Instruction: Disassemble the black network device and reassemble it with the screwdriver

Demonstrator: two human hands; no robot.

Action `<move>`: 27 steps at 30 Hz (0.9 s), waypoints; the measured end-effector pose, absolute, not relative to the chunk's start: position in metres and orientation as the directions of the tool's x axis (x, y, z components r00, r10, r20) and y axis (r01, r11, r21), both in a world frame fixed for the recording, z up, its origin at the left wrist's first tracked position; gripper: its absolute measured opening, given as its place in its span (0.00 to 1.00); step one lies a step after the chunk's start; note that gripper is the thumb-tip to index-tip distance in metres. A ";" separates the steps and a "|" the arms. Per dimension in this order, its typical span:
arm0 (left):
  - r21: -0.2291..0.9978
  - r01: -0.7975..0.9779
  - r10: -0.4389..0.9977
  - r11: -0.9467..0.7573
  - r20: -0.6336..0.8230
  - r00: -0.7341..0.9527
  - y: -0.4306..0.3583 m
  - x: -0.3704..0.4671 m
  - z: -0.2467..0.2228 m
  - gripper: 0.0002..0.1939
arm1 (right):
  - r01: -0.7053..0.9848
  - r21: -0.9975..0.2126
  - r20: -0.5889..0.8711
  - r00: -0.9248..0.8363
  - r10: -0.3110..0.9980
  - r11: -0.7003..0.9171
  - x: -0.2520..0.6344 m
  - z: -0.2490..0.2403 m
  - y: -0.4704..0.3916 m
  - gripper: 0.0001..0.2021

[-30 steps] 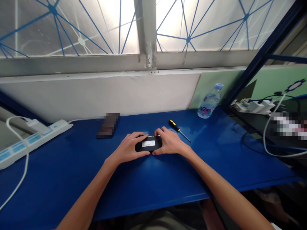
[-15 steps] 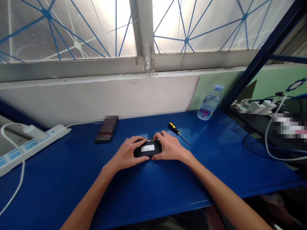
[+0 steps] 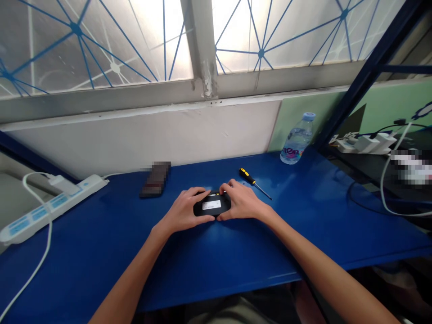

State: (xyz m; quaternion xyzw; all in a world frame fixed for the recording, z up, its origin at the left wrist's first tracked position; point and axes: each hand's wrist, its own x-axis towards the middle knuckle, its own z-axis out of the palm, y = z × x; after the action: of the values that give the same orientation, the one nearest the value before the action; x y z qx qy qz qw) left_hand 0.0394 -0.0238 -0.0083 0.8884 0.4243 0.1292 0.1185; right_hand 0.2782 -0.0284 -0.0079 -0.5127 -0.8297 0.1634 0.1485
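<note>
In the frame's lower centre, our left hand (image 3: 184, 209) and right hand (image 3: 245, 201) pinch the black device (image 3: 212, 211) between curved fingers (image 3: 205, 219); uneven pressure could send it skidding across the glossy tabletop (image 3: 216, 265).

Black device (image 3: 212, 213), yellow-and-black screwdriver (image 3: 248, 177), blue table (image 3: 216, 256)

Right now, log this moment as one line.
left hand: holding black device | right hand: holding its other end | screwdriver: lying on table | bottle: standing near back
</note>
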 end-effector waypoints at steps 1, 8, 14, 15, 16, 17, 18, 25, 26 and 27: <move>0.327 0.724 0.787 -0.607 0.124 0.604 -0.023 0.040 -0.009 0.37 | 0.800 -0.426 0.082 -0.430 0.899 0.422 0.278 -0.009 -0.028 0.34; 0.394 0.713 0.794 -0.580 0.079 0.602 -0.016 0.028 -0.004 0.45 | 0.802 -0.398 0.087 -0.450 0.889 0.446 0.279 -0.011 -0.028 0.35; 0.485 0.712 0.824 -0.508 0.032 0.566 -0.012 0.002 0.020 0.32 | 0.797 -0.364 0.051 -0.500 0.864 0.483 0.288 0.000 -0.029 0.38; 0.482 0.723 0.828 -0.494 0.009 0.560 -0.012 0.000 0.023 0.30 | 0.798 -0.357 0.045 -0.504 0.862 0.485 0.291 0.001 -0.029 0.38; 0.477 0.732 0.832 -0.486 -0.005 0.555 -0.012 -0.002 0.026 0.29 | 0.802 -0.349 0.039 -0.504 0.863 0.484 0.294 0.003 -0.028 0.38; 0.470 0.740 0.834 -0.481 -0.017 0.552 -0.013 -0.003 0.027 0.29 | 0.807 -0.341 0.037 -0.500 0.865 0.481 0.296 0.003 -0.027 0.38; 0.463 0.747 0.836 -0.477 -0.025 0.549 -0.013 -0.004 0.028 0.29 | 0.813 -0.333 0.039 -0.494 0.869 0.478 0.299 0.004 -0.025 0.38; 0.416 0.789 0.835 -0.451 -0.114 0.538 -0.015 -0.007 0.027 0.38 | 0.816 -0.314 0.030 -0.502 0.864 0.485 0.306 0.005 -0.022 0.37; 0.413 0.795 0.834 -0.445 -0.131 0.536 -0.015 -0.008 0.027 0.39 | 0.816 -0.312 0.025 -0.506 0.862 0.488 0.307 0.006 -0.022 0.36; 0.410 0.798 0.834 -0.442 -0.141 0.534 -0.016 -0.008 0.027 0.39 | 0.815 -0.311 0.020 -0.510 0.860 0.490 0.307 0.007 -0.023 0.36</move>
State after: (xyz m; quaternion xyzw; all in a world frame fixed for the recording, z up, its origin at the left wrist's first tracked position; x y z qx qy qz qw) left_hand -0.0076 -0.0157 0.0268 0.8480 0.4811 0.0408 0.2185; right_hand 0.3073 -0.0225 0.0069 -0.4875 -0.8588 0.1318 0.0865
